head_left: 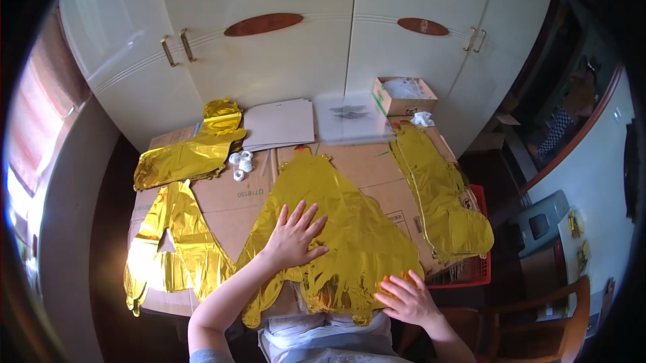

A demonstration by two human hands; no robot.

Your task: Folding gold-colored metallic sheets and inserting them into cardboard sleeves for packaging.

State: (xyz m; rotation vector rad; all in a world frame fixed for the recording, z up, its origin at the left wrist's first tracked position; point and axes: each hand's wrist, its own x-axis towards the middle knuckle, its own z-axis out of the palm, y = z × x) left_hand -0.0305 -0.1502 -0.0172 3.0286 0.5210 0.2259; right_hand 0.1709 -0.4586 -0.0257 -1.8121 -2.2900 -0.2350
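Observation:
A large flat gold foil balloon [330,191] lies in the middle of the cardboard-covered table, its scalloped lower edge towards me. My left hand [294,235] rests on it with fingers spread, left of its middle. At its lower right corner, my right hand [408,300] has its fingers apart against the foil and grips nothing. A smaller A-shaped gold foil balloon [178,218] lies to the left, with bright glare on it. Behind it is a pile of gold foil balloons [185,154]. Another stack of gold foil balloons [434,195] lies along the right side.
Grey-white card sheets [279,124] and a clear plastic sheet [353,117] lie at the back, beside an open cardboard box [405,98]. Small white rolls [241,164] sit on the cardboard [235,211]. A red basket [479,269] and a wooden chair [538,316] stand at the right.

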